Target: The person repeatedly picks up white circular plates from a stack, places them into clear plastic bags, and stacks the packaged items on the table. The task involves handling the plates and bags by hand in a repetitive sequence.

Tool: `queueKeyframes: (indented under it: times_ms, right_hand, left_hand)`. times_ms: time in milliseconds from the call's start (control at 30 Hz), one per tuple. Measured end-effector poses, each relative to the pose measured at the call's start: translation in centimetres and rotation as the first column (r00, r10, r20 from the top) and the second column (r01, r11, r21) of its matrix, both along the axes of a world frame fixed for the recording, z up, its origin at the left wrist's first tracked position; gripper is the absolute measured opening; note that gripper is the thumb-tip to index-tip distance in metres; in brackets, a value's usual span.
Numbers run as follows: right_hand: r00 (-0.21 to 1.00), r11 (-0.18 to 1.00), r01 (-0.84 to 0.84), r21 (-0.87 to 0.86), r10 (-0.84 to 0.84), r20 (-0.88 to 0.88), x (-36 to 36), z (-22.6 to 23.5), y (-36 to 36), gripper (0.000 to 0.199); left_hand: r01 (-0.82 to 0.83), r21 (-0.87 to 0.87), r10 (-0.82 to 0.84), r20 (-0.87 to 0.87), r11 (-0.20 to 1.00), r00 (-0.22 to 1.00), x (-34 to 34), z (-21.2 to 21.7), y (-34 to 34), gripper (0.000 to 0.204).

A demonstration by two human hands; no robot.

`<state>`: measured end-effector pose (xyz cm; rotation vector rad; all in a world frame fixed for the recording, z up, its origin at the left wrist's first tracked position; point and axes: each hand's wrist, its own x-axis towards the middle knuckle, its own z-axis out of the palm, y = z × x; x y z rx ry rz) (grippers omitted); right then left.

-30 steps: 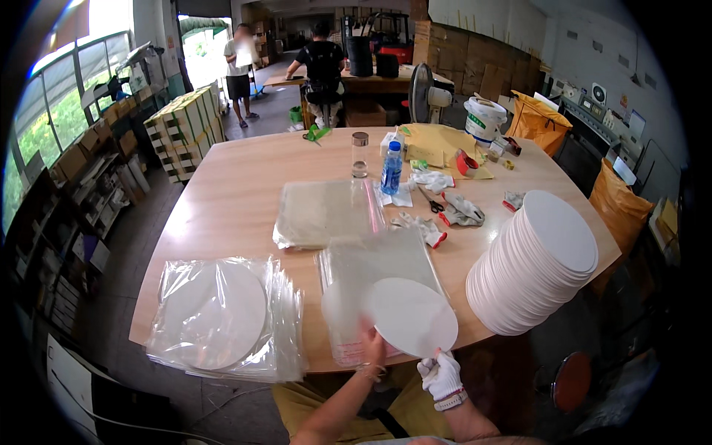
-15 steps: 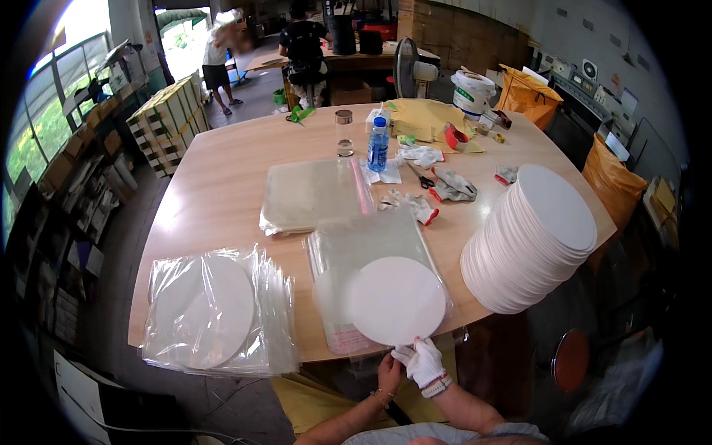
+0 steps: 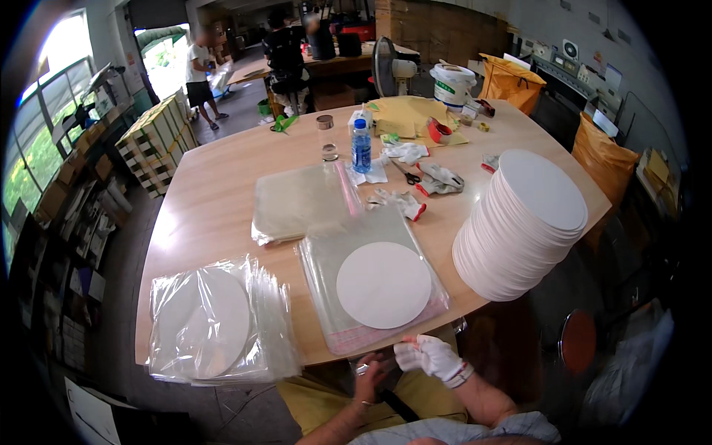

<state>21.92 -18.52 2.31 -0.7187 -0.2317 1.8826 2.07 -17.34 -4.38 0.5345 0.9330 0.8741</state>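
A white round disc (image 3: 383, 285) lies flat on a pile of clear plastic bags (image 3: 345, 335) with a pink strip, at the table's near edge. Just below that edge is my bare left hand (image 3: 368, 377), its fingers blurred and bent. To its right, my right hand (image 3: 434, 359) wears a white knit glove. Its fingers are drawn together; whatever they hold, if anything, cannot be made out. Both hands are apart from the disc. A tall, leaning stack of white discs (image 3: 519, 230) stands on the right. At the left lie clear bags with a white disc inside (image 3: 202, 322).
Another pile of clear bags (image 3: 300, 202) lies behind. Farther back are work gloves (image 3: 440, 179), scissors (image 3: 409, 176), a blue-capped water bottle (image 3: 361, 147), a glass (image 3: 327, 137), red tape (image 3: 438, 131) and a white bucket (image 3: 452, 86). Two people are in the background.
My hands have come away from the disc's near edge and moved apart, lower down. The left has shifted toward me. The whole view has shifted slightly.
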Motion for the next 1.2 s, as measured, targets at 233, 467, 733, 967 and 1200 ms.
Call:
queueKeyframes:
  times_ms: [233,467,733,967,1200]
  right_hand:
    - [0.331,0.963,-0.24,0.126,-0.041,0.943,1.6,6.2,2.0,0.01]
    - [-0.47,0.736,-0.641,0.218,-0.601,0.646,-1.0,1.4,7.5,0.013]
    - [-0.436,0.769,-0.576,0.275,-0.575,0.692,-0.8,0.1,7.8,0.008]
    - [-0.358,0.73,-0.378,0.569,-0.682,0.637,2.1,2.8,5.8,0.013]
    - [-0.395,0.746,-0.399,0.533,-0.664,0.634,6.0,1.0,4.9,0.011]
  left_hand:
    - [0.233,0.007,-0.225,-0.23,0.972,0.947,-3.7,1.5,2.7,0.033]
    - [0.221,-0.008,-0.218,-0.216,0.975,0.952,-3.4,-0.4,1.0,0.031]
    - [0.243,-0.047,-0.248,-0.172,0.969,0.953,-4.4,-0.1,1.3,0.03]
    - [0.133,-0.047,-0.14,-0.209,0.99,0.968,-5.9,1.4,2.2,0.04]
    - [0.186,-0.087,-0.197,-0.148,0.979,0.969,-6.0,1.7,1.9,0.048]
